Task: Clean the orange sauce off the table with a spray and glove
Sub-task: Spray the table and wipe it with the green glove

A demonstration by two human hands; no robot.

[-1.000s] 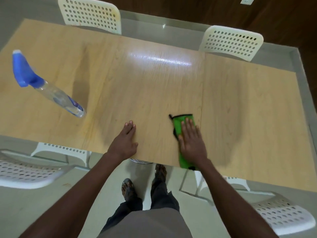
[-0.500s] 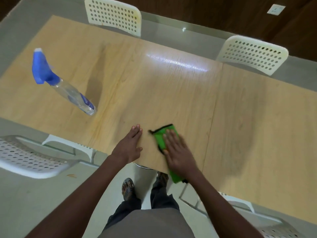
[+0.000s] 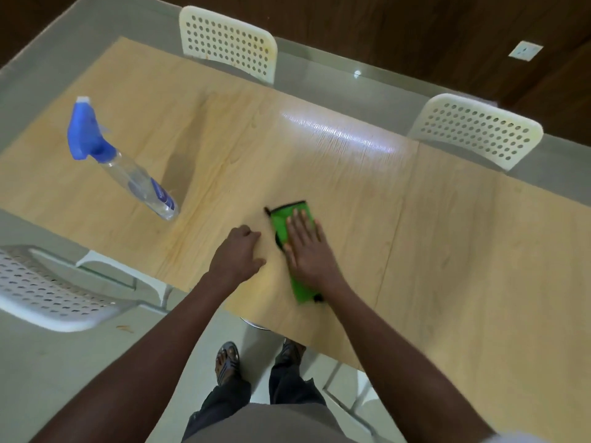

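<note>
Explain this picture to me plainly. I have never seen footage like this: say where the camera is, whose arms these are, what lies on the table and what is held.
There is no machine here. A person wears a wide-angle camera on the head, so you look forward and down along their own arms; their feet show below the table edge.

The wooden table carries two things. A clear spray bottle with a blue trigger head stands to the left, untouched. A green cleaning glove lies flat near the front edge.

The right hand presses palm-down on the glove, fingers spread; it is on top of it, not inside it. The left hand rests on the bare wood beside it, fingers curled, holding nothing.

White perforated chairs stand around the table.
</note>
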